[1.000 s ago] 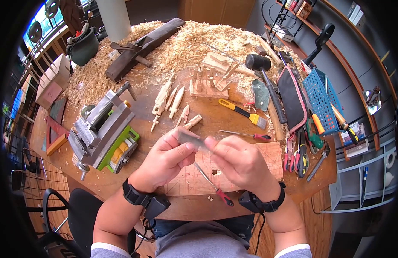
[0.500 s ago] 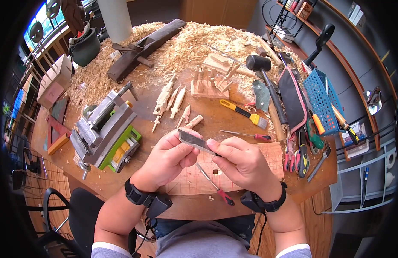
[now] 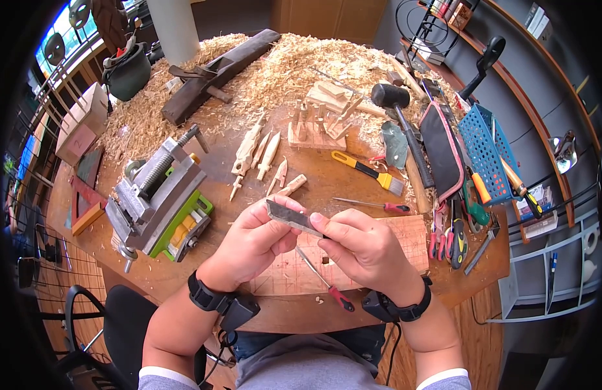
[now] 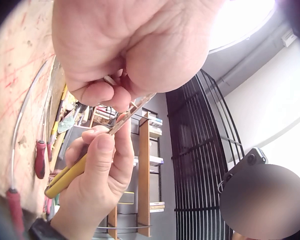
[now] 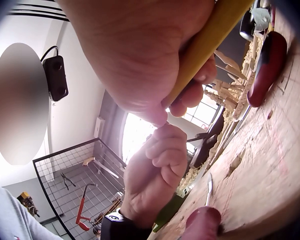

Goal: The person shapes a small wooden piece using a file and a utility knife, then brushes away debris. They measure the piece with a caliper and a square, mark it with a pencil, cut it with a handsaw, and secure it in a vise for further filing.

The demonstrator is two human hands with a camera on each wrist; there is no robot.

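My right hand (image 3: pixel 366 250) grips a carving knife (image 3: pixel 289 216) with a flat, dark metal blade and an angled tip. Its yellow handle (image 4: pixel 67 177) shows in the left wrist view, running back through that hand. The left hand (image 3: pixel 244 244) pinches the blade towards its tip, thumb below and fingers curled behind. Both hands are raised over a pale wooden board (image 3: pixel 398 250) marked with red lines and pierced by a small square hole. On the board lies a red-handled tool (image 3: pixel 340 298) with a thin metal shaft.
To the left stands a metal vise (image 3: pixel 154 188) with a green base. Carved wooden pieces (image 3: pixel 268 156), a yellow brush (image 3: pixel 366 170) and a second red-handled tool (image 3: pixel 397 207) lie beyond the hands. A black mallet (image 3: pixel 392 95) and blue basket (image 3: pixel 486 149) are at right; shavings (image 3: pixel 307 55) cover the back.
The blade was blurred and foreshortened at first, then turned its flat face up to view. Since half a second ago it has shifted slightly left with the right hand.
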